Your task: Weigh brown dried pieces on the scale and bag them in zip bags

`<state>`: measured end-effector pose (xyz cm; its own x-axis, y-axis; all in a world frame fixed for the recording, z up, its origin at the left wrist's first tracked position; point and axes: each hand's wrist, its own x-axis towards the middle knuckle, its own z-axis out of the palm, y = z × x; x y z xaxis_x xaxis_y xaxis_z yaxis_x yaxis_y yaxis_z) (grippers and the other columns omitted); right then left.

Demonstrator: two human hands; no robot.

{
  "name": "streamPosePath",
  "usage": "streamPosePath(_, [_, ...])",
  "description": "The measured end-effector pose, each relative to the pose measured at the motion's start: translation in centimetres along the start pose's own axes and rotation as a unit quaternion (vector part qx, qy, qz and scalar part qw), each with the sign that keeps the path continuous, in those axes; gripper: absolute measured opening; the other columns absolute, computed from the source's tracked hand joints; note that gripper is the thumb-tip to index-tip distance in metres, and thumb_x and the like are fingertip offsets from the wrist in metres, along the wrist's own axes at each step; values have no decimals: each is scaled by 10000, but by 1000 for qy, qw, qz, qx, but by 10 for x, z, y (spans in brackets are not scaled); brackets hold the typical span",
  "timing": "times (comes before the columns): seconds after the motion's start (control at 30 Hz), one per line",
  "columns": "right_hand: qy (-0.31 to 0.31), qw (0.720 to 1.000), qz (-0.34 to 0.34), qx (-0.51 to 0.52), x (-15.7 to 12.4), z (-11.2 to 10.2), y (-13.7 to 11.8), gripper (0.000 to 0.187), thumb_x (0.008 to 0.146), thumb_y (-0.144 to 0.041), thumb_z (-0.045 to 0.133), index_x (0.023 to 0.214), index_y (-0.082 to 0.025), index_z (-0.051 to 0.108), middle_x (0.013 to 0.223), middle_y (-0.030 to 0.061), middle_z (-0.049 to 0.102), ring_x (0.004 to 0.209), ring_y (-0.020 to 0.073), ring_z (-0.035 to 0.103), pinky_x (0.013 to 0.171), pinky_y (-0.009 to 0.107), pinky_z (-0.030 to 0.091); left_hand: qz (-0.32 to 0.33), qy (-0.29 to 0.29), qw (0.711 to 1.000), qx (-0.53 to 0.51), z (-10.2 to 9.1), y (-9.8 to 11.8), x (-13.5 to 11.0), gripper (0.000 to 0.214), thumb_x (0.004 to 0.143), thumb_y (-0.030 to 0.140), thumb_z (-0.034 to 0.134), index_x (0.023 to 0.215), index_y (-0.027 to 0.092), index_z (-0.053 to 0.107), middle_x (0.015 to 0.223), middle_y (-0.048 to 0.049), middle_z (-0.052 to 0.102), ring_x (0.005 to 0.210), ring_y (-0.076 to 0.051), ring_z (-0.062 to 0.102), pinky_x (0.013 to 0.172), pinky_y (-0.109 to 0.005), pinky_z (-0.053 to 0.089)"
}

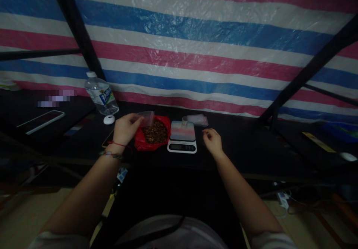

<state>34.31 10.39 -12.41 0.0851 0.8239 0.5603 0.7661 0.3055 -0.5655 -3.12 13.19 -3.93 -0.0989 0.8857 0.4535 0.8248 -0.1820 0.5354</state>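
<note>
My left hand (125,129) pinches a small transparent plastic bag (148,117) above the left side of a red plastic bag (140,143). Inside the red bag, which lies with its mouth spread, is a heap of small brown pieces (155,132), too small to name. Just right of it stands a white digital scale (182,137); its display is too dark to read. Behind the scale's right side lies a stack of transparent bags (197,120). My right hand (213,141) is to the right of the scale, fingers curled together; whatever they hold, if anything, is hidden.
A transparent plastic bottle (101,94) and a white rounded case (109,120) stand at the left on the black table (237,155). Farther left lies a phone (41,122). Black metal posts (81,36) rise before a striped plastic sheet (179,55). A yellow strip (319,142) lies far right.
</note>
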Motion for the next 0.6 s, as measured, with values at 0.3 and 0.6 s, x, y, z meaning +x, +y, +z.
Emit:
streamPosePath(0.3, [-90, 982, 22, 166, -6, 1, -70, 255, 830, -362, 548, 1009, -211, 650, 916, 43, 657, 660, 139, 564, 624, 269, 455, -48, -155, 927, -340, 25, 61, -38, 387, 744, 492, 615, 916, 148, 663, 764, -54, 710, 609, -155, 635, 545, -245, 506])
streamPosePath(0.6, [-131, 940, 111, 296, -17, 5, -100, 321, 798, -463, 596, 663, -172, 619, 531, -30, 517, 496, 104, 456, 485, 222, 336, -91, -261, 846, -456, 45, 89, -73, 382, 722, 506, 644, 829, 140, 669, 755, -50, 686, 702, -168, 649, 589, -245, 527])
